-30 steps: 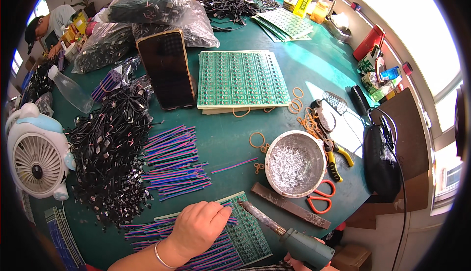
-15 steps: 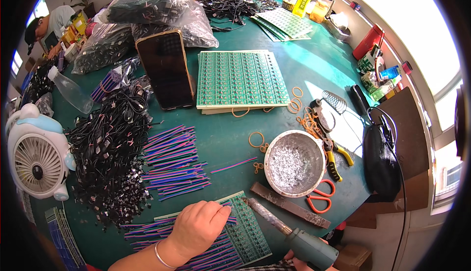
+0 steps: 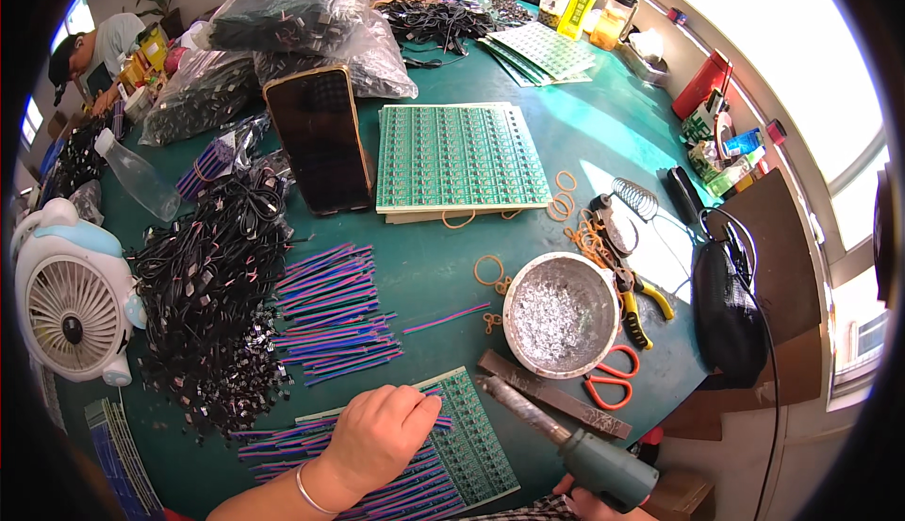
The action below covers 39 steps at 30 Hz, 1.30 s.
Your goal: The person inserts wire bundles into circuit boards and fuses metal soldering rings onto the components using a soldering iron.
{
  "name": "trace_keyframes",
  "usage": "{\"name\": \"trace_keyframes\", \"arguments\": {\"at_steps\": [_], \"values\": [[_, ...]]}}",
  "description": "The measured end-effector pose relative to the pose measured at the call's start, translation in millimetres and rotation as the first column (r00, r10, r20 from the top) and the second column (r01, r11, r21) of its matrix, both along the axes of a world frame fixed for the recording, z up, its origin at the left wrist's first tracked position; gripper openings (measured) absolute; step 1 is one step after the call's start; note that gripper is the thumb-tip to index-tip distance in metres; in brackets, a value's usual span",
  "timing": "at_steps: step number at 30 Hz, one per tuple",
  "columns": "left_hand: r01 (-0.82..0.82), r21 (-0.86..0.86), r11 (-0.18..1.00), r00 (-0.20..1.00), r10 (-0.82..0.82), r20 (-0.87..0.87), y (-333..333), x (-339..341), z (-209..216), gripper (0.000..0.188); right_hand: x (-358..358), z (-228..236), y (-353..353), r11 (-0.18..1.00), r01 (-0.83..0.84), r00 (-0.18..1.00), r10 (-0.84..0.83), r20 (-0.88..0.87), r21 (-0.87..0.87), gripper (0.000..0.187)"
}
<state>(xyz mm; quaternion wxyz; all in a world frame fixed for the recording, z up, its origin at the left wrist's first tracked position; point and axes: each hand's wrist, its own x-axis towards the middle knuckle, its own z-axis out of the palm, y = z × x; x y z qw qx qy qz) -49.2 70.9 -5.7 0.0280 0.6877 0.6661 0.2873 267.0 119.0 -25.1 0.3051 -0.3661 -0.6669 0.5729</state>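
Observation:
My left hand (image 3: pixel 382 434), with a bangle at the wrist, is closed with the fingertips pinching a thin blue-and-pink wire (image 3: pixel 443 421) over a green circuit board panel (image 3: pixel 481 455). Many such wires lie in rows across the panel's left part, partly under my hand and forearm. My right hand (image 3: pixel 586 500), at the lower edge, is wrapped round the grey-green handle of a soldering iron (image 3: pixel 608 469). The iron points up and left, its tip just right of the panel's far corner, near a dark metal bar (image 3: pixel 556 396).
Right of centre stands a round pot (image 3: pixel 564 314) of silvery material, beside red-handled scissors (image 3: pixel 613 380) and yellow-handled pliers (image 3: pixel 633 309). Farther off are stacked circuit boards (image 3: pixel 462 158) and an upright phone (image 3: pixel 320 139). Black cables (image 3: pixel 212 295), loose wires (image 3: pixel 330 314) and a fan (image 3: pixel 75 304) occupy the left.
The soldering iron has shifted slightly right, its tip moving off the panel's far corner. My left hand stays at the same spot on the wires. The view has shifted a little.

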Motion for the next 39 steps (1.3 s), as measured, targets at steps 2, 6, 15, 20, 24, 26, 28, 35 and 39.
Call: {"name": "trace_keyframes", "arguments": {"at_steps": [2,6,15,20,24,26,28,35,39], "values": [[0.000,-0.028,1.000,1.000,0.000,0.008,-1,1,1,0.021,9,-6,-1,0.992,-0.106,0.977,0.093,0.193,0.061,0.066],[0.002,-0.006,1.000,1.000,-0.002,0.012,0,2,1,0.020,7,5,7,0.825,-0.443,0.821,0.217,0.528,0.350,0.068],[0.004,-0.024,1.000,1.000,-0.004,0.006,0,1,1,0.020,-1,10,7,0.927,-0.331,0.880,0.235,0.414,0.177,0.068],[0.005,-0.020,1.000,1.000,-0.004,0.009,0,1,1,0.018,1,9,4,0.917,-0.326,0.876,0.204,0.437,0.228,0.067],[0.007,-0.026,1.000,1.000,-0.007,0.004,0,1,2,0.018,3,7,4,0.912,-0.323,0.875,0.184,0.448,0.255,0.067],[0.005,-0.023,1.000,1.000,-0.005,0.001,1,0,2,0.018,2,6,5,0.902,-0.340,0.889,0.218,0.402,0.264,0.066],[0.005,-0.021,1.000,1.000,-0.005,0.002,1,1,2,0.018,2,8,3,0.928,-0.308,0.894,0.207,0.397,0.209,0.065],[0.004,-0.021,1.000,1.000,-0.004,-0.002,1,2,1,0.019,-45,53,23,0.910,-0.249,0.955,0.174,0.241,0.332,0.044],[0.008,-0.010,1.000,1.000,-0.008,0.000,1,1,2,0.018,-33,64,23,0.981,-0.142,0.983,0.125,0.132,0.130,0.044]]}}
